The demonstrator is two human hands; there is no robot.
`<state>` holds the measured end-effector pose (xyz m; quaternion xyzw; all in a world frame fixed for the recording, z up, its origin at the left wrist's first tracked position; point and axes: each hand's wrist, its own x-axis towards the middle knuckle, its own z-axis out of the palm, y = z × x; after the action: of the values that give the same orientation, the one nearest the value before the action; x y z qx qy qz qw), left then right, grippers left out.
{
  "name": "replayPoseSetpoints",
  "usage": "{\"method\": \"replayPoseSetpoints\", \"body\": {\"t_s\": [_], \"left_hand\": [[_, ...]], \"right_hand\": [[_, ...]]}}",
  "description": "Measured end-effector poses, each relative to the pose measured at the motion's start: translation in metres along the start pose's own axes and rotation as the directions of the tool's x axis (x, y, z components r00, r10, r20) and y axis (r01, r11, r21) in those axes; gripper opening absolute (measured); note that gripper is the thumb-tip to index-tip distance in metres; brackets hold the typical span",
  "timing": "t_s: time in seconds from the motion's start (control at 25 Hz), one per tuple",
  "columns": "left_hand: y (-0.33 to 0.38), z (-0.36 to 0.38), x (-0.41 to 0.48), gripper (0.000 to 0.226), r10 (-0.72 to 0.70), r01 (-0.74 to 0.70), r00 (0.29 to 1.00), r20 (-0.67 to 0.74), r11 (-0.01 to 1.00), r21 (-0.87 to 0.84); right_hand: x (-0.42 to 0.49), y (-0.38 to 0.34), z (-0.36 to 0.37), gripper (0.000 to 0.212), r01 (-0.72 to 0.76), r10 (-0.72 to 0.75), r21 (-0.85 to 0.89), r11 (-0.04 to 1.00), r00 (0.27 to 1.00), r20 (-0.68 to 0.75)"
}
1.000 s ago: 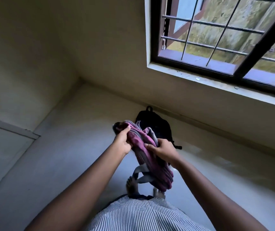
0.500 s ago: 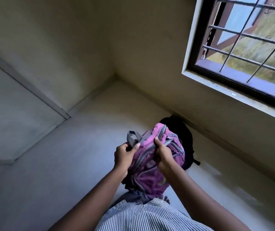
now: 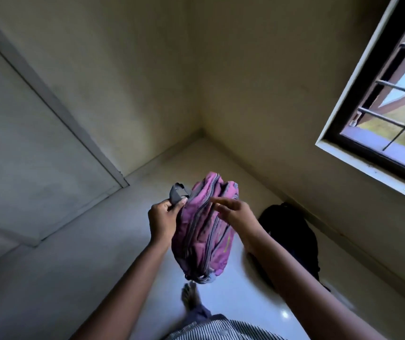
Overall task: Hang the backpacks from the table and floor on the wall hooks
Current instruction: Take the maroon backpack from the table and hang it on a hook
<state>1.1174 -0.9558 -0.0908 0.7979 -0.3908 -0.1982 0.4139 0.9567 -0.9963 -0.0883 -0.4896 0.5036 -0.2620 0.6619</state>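
A pink backpack (image 3: pixel 205 231) with grey zips hangs in the air in front of me. My left hand (image 3: pixel 163 218) grips its grey top loop and carries it. My right hand (image 3: pixel 234 213) is beside the bag's upper right side, fingers spread and blurred, apparently off the fabric. A black backpack (image 3: pixel 292 231) lies on the floor against the wall under the window, partly hidden behind my right forearm. No wall hooks are visible.
A barred window (image 3: pixel 390 114) is at the upper right. A grey door (image 3: pixel 32 148) stands on the left wall. The room corner lies straight ahead. My bare foot (image 3: pixel 189 294) is on the shiny floor below the bag.
The view has swung left, away from the window toward the corner and door. My right hand has let go of the pink backpack, which now hangs from my left hand.
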Motion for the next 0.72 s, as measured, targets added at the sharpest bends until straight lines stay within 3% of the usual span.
{"method": "replayPoseSetpoints", "body": {"t_s": [0.16, 0.24, 0.48, 0.64, 0.72], "left_hand": [[0.009, -0.043, 0.084, 0.050, 0.202, -0.204, 0.978, 0.052, 0.978, 0.047], [0.012, -0.073, 0.132, 0.056, 0.297, -0.308, 0.947, 0.126, 0.948, 0.081], [0.054, -0.147, 0.274, 0.046, 0.418, -0.457, 0.813, 0.404, 0.889, -0.001], [0.089, -0.148, 0.330, 0.054, 0.466, -0.526, 0.747, 0.474, 0.850, -0.006], [0.130, -0.136, 0.421, 0.041, 0.527, -0.548, 0.751, 0.397, 0.834, -0.070]], "right_hand": [[0.051, -0.070, 0.061, 0.029, 0.221, -0.220, -0.259, 0.940, 0.975, 0.033], [0.080, -0.098, 0.090, 0.028, 0.276, -0.281, -0.290, 0.916, 0.959, 0.026], [0.161, -0.176, 0.143, 0.025, 0.432, -0.444, -0.414, 0.802, 0.893, 0.072], [0.197, -0.214, 0.145, 0.025, 0.499, -0.568, -0.472, 0.727, 0.823, -0.005], [0.275, -0.273, 0.141, 0.026, 0.562, -0.662, -0.462, 0.686, 0.746, -0.076]]}}
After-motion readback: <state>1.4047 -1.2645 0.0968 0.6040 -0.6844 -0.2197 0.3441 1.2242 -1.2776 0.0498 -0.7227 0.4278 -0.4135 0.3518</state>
